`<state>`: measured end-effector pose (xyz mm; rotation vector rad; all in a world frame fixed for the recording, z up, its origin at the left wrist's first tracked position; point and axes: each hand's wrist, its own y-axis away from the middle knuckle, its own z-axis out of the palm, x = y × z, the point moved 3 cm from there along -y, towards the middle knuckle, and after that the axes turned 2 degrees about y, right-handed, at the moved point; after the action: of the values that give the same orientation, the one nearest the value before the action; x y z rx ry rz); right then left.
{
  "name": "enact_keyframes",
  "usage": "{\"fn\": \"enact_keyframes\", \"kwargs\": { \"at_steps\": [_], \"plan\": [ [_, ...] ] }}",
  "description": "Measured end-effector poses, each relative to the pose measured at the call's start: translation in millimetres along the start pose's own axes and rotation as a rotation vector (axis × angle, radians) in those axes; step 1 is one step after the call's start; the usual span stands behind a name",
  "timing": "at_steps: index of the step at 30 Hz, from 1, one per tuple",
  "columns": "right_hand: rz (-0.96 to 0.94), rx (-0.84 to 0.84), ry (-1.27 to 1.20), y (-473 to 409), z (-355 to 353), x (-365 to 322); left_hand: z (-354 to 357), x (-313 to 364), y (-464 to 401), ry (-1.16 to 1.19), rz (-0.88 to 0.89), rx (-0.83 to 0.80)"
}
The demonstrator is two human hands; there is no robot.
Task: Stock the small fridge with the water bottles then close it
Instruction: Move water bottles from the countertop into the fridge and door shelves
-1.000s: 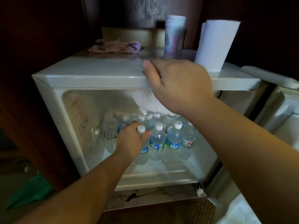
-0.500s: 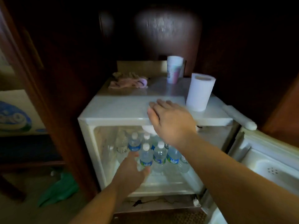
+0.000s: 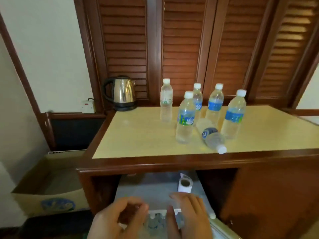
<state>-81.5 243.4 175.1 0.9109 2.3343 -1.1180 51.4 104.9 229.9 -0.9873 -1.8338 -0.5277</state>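
Observation:
Several clear water bottles with white caps stand on the wooden cabinet's pale top; the nearest one has a blue label. One more bottle lies on its side with its cap toward me. Below, in the cabinet's recess, is the white small fridge, and blurred bottles inside it show between my hands. My left hand hovers before the fridge opening, fingers loosely curled and holding nothing. My right hand lies with straight fingers on the fridge's top front edge.
A steel kettle stands at the cabinet's back left, by a wall socket. A paper roll sits on the fridge top. An open cardboard box is on the floor at left. The fridge door hangs open at lower right.
The view has lifted from the fridge interior to the cabinet top and its bottles. My left hand has come out of the fridge, off the bottle it touched. My right hand stays on the fridge top.

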Motion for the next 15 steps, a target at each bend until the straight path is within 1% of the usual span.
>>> {"fn": "enact_keyframes", "kwargs": {
  "at_steps": [1,2,3,4,6,8,11,15],
  "plan": [
    [-0.003,-0.022,-0.024,-12.0,-26.4,-17.3,-12.3,19.4,-3.8,-0.005,0.057,0.084],
    [-0.024,-0.017,-0.017,-25.8,-52.6,-36.4,-21.3,51.5,-6.5,0.039,0.079,0.107],
    [-0.045,-0.013,0.061,-40.8,-76.2,-50.6,-28.1,76.1,-9.3,-0.017,0.129,0.103],
    [-0.05,-0.022,0.124,-60.4,-94.9,-56.8,-34.3,97.1,-17.5,-0.022,0.151,0.109],
    [-0.006,-0.063,0.172,-98.6,-127.4,-71.9,-45.0,128.6,-39.6,-0.025,0.142,0.121],
    [-0.009,-0.068,0.203,-130.5,-144.5,-82.8,-49.7,152.1,-63.1,-0.005,0.139,0.099],
    [0.026,-0.095,0.274,-187.6,-152.0,-88.9,-52.7,177.9,-113.2,-0.03,0.161,0.082],
    [0.171,-0.194,0.323,-261.8,-128.3,-84.5,-54.1,193.2,-203.1,-0.089,0.229,0.089]
  ]
}}
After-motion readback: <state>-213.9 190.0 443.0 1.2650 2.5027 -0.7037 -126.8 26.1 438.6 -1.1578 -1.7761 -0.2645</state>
